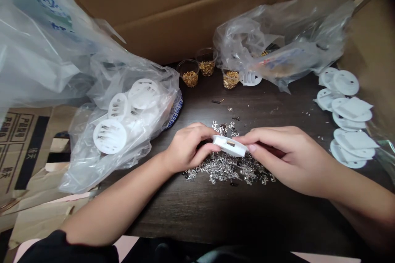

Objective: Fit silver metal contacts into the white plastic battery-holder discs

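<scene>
A round white plastic part point(230, 146) is held tilted, edge toward me, above a heap of small silvery metal pieces point(226, 167). My left hand point(191, 146) pinches its left end between thumb and fingers. At the opposite end, my right hand point(282, 152) grips the rim with thumb and fingertips. A slot shows in the edge of the part, with something dark inside that I cannot make out. Both hands hang just over the heap.
Three clear cups point(188, 74) of brass-coloured pins stand at the back. White round parts point(352, 111) are stacked on the right. On the left, a plastic bag point(142, 131) holds more parts point(110, 136). Cardboard walls point(173, 16) enclose the dark table point(185, 203).
</scene>
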Motion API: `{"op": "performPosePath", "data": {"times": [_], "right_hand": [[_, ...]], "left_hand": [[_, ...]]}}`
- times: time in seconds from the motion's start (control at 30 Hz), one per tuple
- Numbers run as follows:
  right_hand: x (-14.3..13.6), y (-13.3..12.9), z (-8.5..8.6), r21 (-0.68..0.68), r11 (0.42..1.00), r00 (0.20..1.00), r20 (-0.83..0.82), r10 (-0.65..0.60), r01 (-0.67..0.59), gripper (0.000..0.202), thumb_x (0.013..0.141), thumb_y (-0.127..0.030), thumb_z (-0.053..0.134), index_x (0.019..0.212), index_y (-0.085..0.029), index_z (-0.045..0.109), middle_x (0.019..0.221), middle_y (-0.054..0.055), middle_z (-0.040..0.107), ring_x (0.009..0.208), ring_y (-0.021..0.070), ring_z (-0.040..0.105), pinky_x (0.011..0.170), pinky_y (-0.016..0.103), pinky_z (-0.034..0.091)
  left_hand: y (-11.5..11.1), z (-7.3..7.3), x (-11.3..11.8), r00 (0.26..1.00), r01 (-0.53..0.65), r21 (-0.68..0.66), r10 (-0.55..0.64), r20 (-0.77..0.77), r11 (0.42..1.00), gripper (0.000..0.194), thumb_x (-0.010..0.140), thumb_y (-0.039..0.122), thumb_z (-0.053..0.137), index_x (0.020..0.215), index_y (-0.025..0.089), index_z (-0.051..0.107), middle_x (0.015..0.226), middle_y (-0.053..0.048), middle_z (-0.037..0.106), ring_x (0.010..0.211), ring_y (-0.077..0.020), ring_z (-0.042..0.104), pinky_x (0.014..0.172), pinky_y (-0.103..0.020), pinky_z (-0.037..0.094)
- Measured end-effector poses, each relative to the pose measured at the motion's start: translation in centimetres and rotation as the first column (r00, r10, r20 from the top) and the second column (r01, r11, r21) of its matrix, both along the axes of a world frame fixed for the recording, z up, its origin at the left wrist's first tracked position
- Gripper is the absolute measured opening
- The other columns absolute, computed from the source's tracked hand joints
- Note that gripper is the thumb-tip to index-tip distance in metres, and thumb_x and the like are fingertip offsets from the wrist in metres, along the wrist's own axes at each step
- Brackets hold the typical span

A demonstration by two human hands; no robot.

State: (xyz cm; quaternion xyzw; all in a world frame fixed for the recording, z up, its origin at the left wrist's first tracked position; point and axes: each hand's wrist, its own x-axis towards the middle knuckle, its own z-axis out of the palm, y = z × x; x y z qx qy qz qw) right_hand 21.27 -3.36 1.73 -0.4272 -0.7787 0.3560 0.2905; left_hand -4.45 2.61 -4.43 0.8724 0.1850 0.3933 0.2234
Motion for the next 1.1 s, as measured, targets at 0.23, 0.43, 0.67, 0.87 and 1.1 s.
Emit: {"op": "performPosePath", "data": {"times": [0.23, 0.43, 0.67, 0.87, 1.1], "right_hand": [[0.3, 1.0, -0.7, -0.204, 0.979, 1.000, -0.006, 0.028, -0.029, 0.020, 0.100, -0.021, 0.055, 0.103, -0.024, 0.075, 0.077, -0.002, 0.070, 0.060, 0.0101, 0.054, 0.054, 0.024, 0.039], [0.0, 1.5, -1.9, -0.392, 0.918, 0.990, -0.092, -0.111, 0.067, 0.020, 0.101, -0.032, 0.055, 0.102, -0.022, 0.072, 0.083, 0.001, 0.071, 0.069, 0.0134, 0.060, 0.060, 0.025, 0.044], [0.6, 2.3, -3.3, -0.454, 0.887, 0.987, -0.085, -0.134, 0.081, 0.019, 0.096, -0.034, 0.057, 0.103, -0.022, 0.071, 0.080, 0.002, 0.067, 0.067, 0.0142, 0.057, 0.056, 0.026, 0.040], [1.7, 3.9, -5.6, -0.129, 0.934, 0.941, 0.113, -0.319, 0.332, 0.023, 0.095, -0.042, 0.063, 0.101, -0.022, 0.073, 0.069, -0.001, 0.064, 0.057, 0.0132, 0.051, 0.056, 0.029, 0.038], [1.7, 4.7, -7.5, 0.219, 0.956, 0.934, 0.258, -0.247, 0.193, 0.023, 0.099, -0.031, 0.064, 0.114, -0.022, 0.079, 0.095, 0.004, 0.075, 0.082, 0.0184, 0.067, 0.076, 0.032, 0.048]], "left_hand": [[0.3, 0.3, 0.2, 0.996, -0.022, 0.002, 0.022, -0.081, 1.000, 0.023, 0.104, 0.036, 0.057, 0.116, 0.016, 0.062, 0.090, -0.005, 0.078, 0.078, -0.0139, 0.074, 0.070, -0.026, 0.062], [0.5, 0.0, 0.2, 0.990, -0.012, 0.041, 0.018, -0.138, 0.999, 0.040, 0.104, 0.029, 0.055, 0.142, 0.014, 0.055, 0.091, -0.005, 0.078, 0.071, -0.0139, 0.069, 0.074, -0.029, 0.061], [0.4, 0.1, 0.0, 0.992, -0.055, -0.014, 0.053, -0.114, 0.998, 0.062, 0.104, 0.032, 0.055, 0.160, 0.017, 0.035, 0.080, 0.000, 0.073, 0.070, -0.0139, 0.067, 0.069, -0.026, 0.059], [0.4, -0.5, -0.3, 0.959, -0.228, -0.230, 0.259, 0.116, 0.946, 0.024, 0.104, 0.026, 0.054, 0.125, 0.018, 0.060, 0.095, -0.005, 0.077, 0.069, -0.0099, 0.071, 0.063, -0.021, 0.058], [1.8, -1.8, 0.1, 0.883, -0.280, -0.481, 0.420, 0.211, 0.831, 0.019, 0.104, 0.039, 0.057, 0.109, 0.020, 0.055, 0.087, -0.003, 0.074, 0.076, -0.0133, 0.075, 0.071, -0.026, 0.059]]}}
